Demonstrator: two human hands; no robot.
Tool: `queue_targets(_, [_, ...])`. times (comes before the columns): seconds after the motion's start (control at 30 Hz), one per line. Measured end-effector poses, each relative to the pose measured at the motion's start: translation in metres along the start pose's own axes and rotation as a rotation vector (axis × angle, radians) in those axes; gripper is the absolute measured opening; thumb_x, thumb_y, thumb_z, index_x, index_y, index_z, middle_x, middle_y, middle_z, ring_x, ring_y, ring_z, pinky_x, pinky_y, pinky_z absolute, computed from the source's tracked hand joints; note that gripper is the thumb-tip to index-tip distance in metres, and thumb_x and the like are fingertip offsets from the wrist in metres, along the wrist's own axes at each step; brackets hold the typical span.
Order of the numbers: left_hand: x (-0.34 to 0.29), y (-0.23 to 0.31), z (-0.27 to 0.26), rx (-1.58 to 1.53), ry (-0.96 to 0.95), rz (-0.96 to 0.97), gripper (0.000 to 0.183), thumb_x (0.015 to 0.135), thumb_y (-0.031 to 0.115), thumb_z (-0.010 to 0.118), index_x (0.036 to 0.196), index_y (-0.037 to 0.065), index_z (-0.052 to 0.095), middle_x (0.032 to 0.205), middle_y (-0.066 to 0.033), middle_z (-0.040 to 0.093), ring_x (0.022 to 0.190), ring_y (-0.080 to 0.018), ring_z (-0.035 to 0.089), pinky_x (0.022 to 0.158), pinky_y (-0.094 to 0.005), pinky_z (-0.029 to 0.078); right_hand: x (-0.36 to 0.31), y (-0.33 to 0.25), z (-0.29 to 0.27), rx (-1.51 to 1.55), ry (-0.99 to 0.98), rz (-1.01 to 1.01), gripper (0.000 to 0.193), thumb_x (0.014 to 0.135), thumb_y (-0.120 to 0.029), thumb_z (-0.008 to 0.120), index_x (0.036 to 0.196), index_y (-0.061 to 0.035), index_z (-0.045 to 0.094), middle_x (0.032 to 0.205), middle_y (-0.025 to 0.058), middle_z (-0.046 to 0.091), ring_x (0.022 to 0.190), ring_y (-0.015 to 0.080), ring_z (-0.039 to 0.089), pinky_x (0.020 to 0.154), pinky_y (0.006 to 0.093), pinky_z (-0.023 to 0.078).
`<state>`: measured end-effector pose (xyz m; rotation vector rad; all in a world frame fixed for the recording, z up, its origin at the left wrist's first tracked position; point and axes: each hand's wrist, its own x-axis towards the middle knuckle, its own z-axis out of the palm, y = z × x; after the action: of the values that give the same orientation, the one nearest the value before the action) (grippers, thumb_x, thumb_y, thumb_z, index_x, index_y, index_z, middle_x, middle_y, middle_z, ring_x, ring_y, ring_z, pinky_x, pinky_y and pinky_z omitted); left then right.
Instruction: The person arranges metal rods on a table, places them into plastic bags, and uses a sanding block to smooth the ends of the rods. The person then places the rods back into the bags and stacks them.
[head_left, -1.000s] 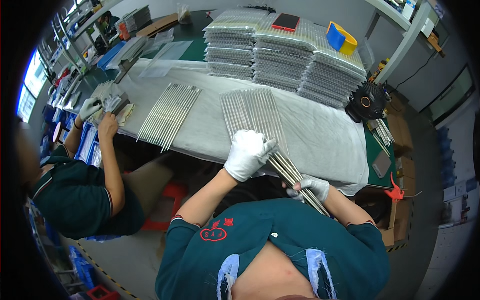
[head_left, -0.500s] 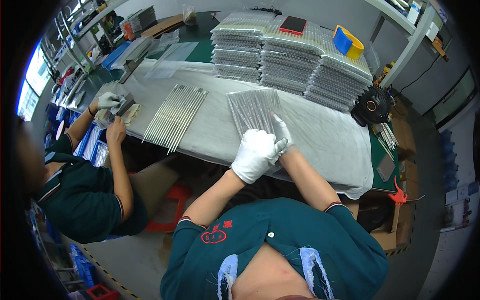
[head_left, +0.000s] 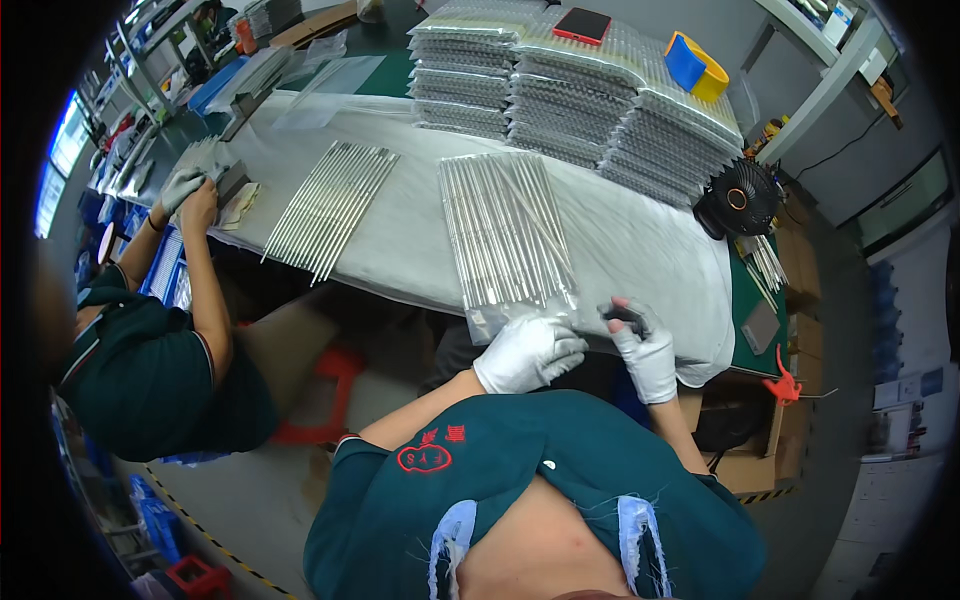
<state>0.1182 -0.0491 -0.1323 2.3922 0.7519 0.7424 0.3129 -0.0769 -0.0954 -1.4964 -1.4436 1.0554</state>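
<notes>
A clear bag of slim metal rods (head_left: 508, 235) lies flat on the white cloth (head_left: 650, 250) that covers most of the surface (head_left: 750, 350); most of its rods run side by side, while some toward its right slant across the others. The left grip (head_left: 530, 355), white-gloved, is at the bag's near end, fingers curled over and close together, overlapping the loose plastic edge in this view; whether it pinches the film I cannot tell. The right grip (head_left: 640, 345), gloved with bare fingertips showing, is just right of the bag's near end and apart from it, thumb and fingers parted in a loose curve around a dark patch too unclear to name. Left of the bag, a row of loose rods (head_left: 330, 212) is spread on the cloth. Beyond the bag, stacks of bubble-wrapped packs (head_left: 570, 95) stand like a wall across the far side, carrying a red-edged phone (head_left: 582, 26) and a blue and yellow ring (head_left: 697, 68). Well to the bag's right are a black fan (head_left: 740, 200), some thin rods (head_left: 765, 265) and a grey block (head_left: 761, 327). Far left of the bag sits a co-worker (head_left: 160, 370), both hands together above the surface.
</notes>
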Motion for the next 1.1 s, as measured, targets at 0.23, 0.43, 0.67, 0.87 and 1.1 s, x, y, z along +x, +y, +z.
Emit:
queue_targets(0.23, [0.051, -0.036, 0.012, 0.700, 0.177, -0.302, 0.061, 0.068, 0.031, 0.066, 0.117, -0.003, 0.051, 0.123, -0.0172, 0.049, 0.118, -0.0310, 0.044, 0.104, -0.0457, 0.026, 0.052, 0.033, 0.037, -0.647, 0.060, -0.563, 0.053, 0.072, -0.014, 0.069, 0.121, -0.0039, 0.052, 0.121, 0.0158, 0.054, 0.104, 0.0313, 0.056, 0.091, 0.0387, 0.043])
queue_targets(0.43, [0.041, -0.041, -0.003, 0.721, 0.045, -0.400, 0.076, 0.074, 0.061, 0.053, 0.130, 0.011, 0.046, 0.134, -0.0096, 0.045, 0.125, -0.0290, 0.039, 0.106, -0.0550, 0.018, 0.057, 0.031, 0.023, -0.837, 0.152, -0.300, 0.020, 0.078, -0.025, 0.066, 0.084, -0.0065, 0.064, 0.079, 0.0091, 0.065, 0.074, 0.0273, 0.063, 0.069, 0.0391, 0.049])
queue_targets(0.67, [0.007, -0.058, -0.029, 0.736, -0.019, -0.290, 0.064, 0.075, 0.047, 0.057, 0.128, 0.011, 0.046, 0.131, -0.0108, 0.047, 0.121, -0.0347, 0.042, 0.105, -0.0461, 0.028, 0.050, 0.017, 0.039, -0.779, -0.006, -0.514, 0.026, 0.080, -0.029, 0.061, 0.066, -0.0079, 0.063, 0.061, 0.0120, 0.060, 0.058, 0.0317, 0.060, 0.057, 0.0408, 0.048])
queue_targets(0.87, [-0.011, -0.047, -0.047, 0.718, -0.137, -0.245, 0.073, 0.074, 0.054, 0.057, 0.131, 0.010, 0.043, 0.135, -0.0123, 0.043, 0.124, -0.0338, 0.040, 0.105, -0.0463, 0.026, 0.009, 0.043, 0.058, 0.084, -0.705, 0.277, 0.032, 0.089, -0.034, 0.058, 0.101, -0.0055, 0.066, 0.080, 0.0018, 0.066, 0.071, 0.0074, 0.060, 0.069, 0.0256, 0.049])
queue_targets(1.1, [-0.016, -0.050, -0.058, 0.646, -0.110, -0.362, 0.079, 0.076, 0.052, 0.059, 0.135, 0.005, 0.036, 0.138, -0.0191, 0.037, 0.127, -0.0322, 0.036, 0.105, -0.0459, 0.027, -0.001, 0.070, 0.072, 0.358, -0.919, 0.215, 0.053, 0.089, -0.046, 0.054, 0.115, 0.0003, 0.057, 0.095, 0.0082, 0.065, 0.086, 0.0125, 0.060, 0.082, 0.0275, 0.047])
